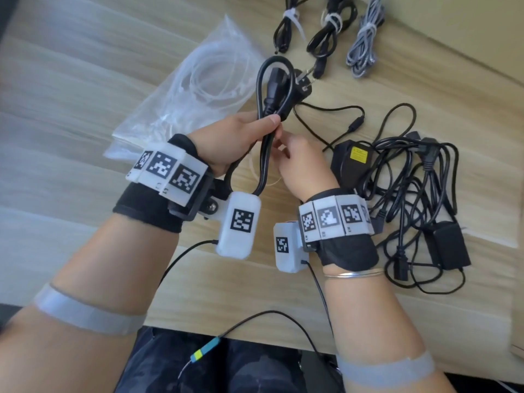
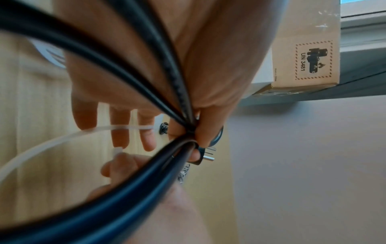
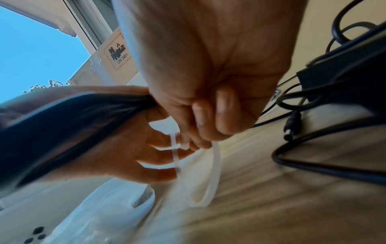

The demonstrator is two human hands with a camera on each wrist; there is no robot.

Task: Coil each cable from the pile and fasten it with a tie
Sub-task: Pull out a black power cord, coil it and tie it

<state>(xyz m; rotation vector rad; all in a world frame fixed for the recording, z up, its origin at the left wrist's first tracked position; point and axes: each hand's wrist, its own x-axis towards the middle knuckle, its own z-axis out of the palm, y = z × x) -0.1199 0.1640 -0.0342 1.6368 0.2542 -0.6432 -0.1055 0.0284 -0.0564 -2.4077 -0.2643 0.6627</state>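
Observation:
My left hand (image 1: 270, 123) holds a coiled black power cable (image 1: 273, 89) upright above the table, thumb and forefinger squeezing its strands (image 2: 133, 186) together at the middle. The plugs stick out of the top loop. Just right of it, my right hand (image 1: 285, 146) pinches a white zip tie (image 3: 215, 173) with curled fingers (image 3: 205, 118). The tie (image 2: 41, 145) makes a wide loose loop beside the bundle, its tail threaded through the head near my right fingertips (image 2: 123, 166). It is not drawn tight.
A tangled pile of black cables and power adapters (image 1: 411, 194) lies at the right. A clear bag of zip ties (image 1: 204, 89) sits at the back left. Three tied coils (image 1: 329, 29) lie at the far edge. A cardboard box (image 2: 305, 49) stands beyond.

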